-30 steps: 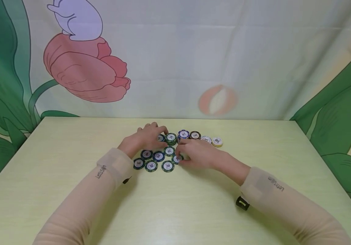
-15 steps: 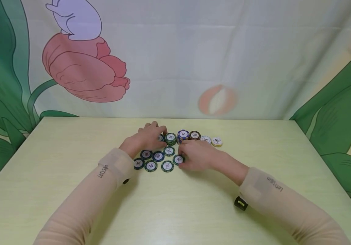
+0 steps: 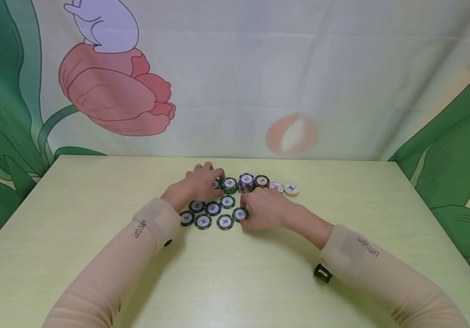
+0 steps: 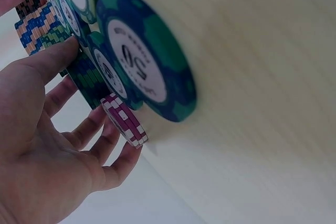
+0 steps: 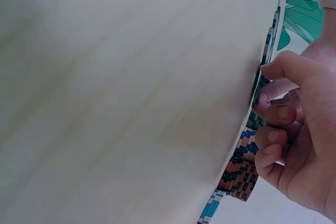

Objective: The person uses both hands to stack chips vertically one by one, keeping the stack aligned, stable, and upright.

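My left hand (image 3: 199,183) grips a stack of blue-green poker chips (image 4: 88,81), thumb on the near side and fingers behind. Its other fingertips touch a short pile of purple-and-white chips (image 4: 125,121). At the right of the loose chips, my right hand (image 3: 265,208) pinches a green 20 chip (image 3: 239,214) between thumb and finger, its remaining fingers curled in. Flat on the table lie further loose chips: green 20s, such as the front chip (image 3: 225,222), and blue-green 50s, such as the middle chip (image 3: 212,208).
Along the back stand a green stack (image 3: 229,184), a taller blue stack (image 3: 246,181) and a dark brown 100 stack (image 3: 262,181). White chips (image 3: 276,186) and yellow-edged chips (image 3: 291,189) sit to their right. A printed curtain (image 3: 227,91) hangs behind the table (image 3: 235,282).
The right hand has shifted slightly right with the green 20 chip, away from the other loose chips. The left hand stays at its stack.
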Demonstrator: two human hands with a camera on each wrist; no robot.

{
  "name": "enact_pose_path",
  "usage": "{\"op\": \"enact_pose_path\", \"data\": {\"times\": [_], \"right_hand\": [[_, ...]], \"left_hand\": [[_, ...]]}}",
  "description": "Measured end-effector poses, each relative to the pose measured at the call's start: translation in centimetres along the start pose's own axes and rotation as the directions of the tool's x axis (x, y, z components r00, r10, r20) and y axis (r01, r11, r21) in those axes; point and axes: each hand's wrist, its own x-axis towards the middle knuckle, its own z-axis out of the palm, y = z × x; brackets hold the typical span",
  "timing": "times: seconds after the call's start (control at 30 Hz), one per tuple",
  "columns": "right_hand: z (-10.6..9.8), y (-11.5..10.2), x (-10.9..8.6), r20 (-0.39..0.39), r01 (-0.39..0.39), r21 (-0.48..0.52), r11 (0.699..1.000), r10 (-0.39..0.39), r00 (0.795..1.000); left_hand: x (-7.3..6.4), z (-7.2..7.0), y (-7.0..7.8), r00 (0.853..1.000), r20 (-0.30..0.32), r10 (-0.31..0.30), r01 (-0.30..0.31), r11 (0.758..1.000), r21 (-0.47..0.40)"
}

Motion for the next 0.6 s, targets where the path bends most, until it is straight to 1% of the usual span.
{"op": "enact_pose_path", "data": {"times": [0.17, 0.3, 0.37, 0.6], "right_hand": [[-0.4, 0.0, 0.2, -0.059, -0.020, 0.015, 1.000, 0.021, 0.998], [-0.7, 0.1, 0.7, -0.130, -0.026, 0.007, 1.000, 0.027, 0.991], [-0.7, 0.2, 0.9, -0.154, -0.028, 0.006, 1.000, 0.028, 0.988], [-0.5, 0.2, 1.8, -0.171, -0.072, 0.040, 0.997, 0.077, 0.982]], "left_hand": [[0.2, 0.1, -0.1, 1.000, -0.008, -0.001, 0.001, 1.000, -0.005], [0.2, 0.2, -0.2, 1.000, -0.013, -0.006, 0.006, 1.000, -0.009], [0.2, 0.2, -0.2, 1.000, -0.014, -0.010, 0.010, 1.000, -0.014], [0.1, 0.3, -0.1, 1.000, -0.012, -0.016, 0.015, 1.000, -0.026]]}}
